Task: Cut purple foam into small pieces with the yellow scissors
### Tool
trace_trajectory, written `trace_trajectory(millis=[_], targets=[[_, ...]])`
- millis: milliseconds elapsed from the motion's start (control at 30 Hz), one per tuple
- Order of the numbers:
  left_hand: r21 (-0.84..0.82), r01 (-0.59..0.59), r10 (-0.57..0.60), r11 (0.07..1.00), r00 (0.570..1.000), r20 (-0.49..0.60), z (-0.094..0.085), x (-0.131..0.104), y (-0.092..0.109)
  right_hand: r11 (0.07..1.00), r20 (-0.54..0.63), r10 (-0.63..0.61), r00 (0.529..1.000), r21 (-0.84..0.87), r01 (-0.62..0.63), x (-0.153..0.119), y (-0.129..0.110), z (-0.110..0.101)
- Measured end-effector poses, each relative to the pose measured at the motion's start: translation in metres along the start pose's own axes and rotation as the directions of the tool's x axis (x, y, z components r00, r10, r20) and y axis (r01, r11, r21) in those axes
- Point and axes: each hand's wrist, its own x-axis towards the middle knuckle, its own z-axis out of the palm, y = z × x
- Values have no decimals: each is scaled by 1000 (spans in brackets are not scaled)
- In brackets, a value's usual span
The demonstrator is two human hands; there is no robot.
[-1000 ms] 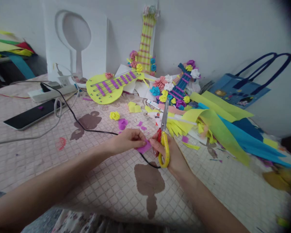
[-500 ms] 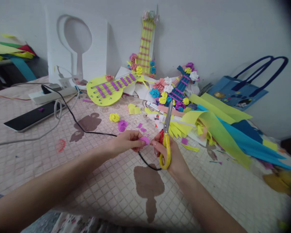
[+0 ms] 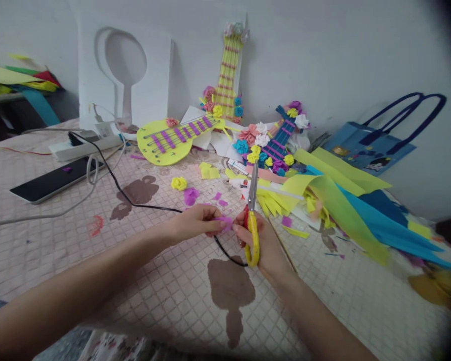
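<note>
Presently, the left hand has its fingers clamped on a small, thin purple paper piece, just left of the yellow-and-red-handled metal scissors. The right hand has its fingers wrapped round those scissors; whether its fingertips touch the paper, I cannot tell. Farther left of the scissors lies a crumpled yellow paper flower.

Swung the scissors back toward upright from the rightward lean of half a second ago. Brought the right fingers nearer the purple paper, showing less flat face at the left fingers than a second ago.
</note>
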Motion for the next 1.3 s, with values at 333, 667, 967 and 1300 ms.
trace_trajectory(millis=[333,667,967,1300], targets=[[-422,-82,13,903,986,-164,-18,-3,16,985,254,56,966,-170,-13,-5,1,-9],[-488,-168,32,856,961,-275,-25,-6,24,937,341,33,939,-337,89,-7,7,-4],[-473,-182,54,862,961,-271,-22,-5,22,936,362,-18,932,-321,143,-8,9,-6],[-429,-203,82,880,955,-284,-21,-6,23,890,273,-20,962,-433,141,-8,7,-4]])
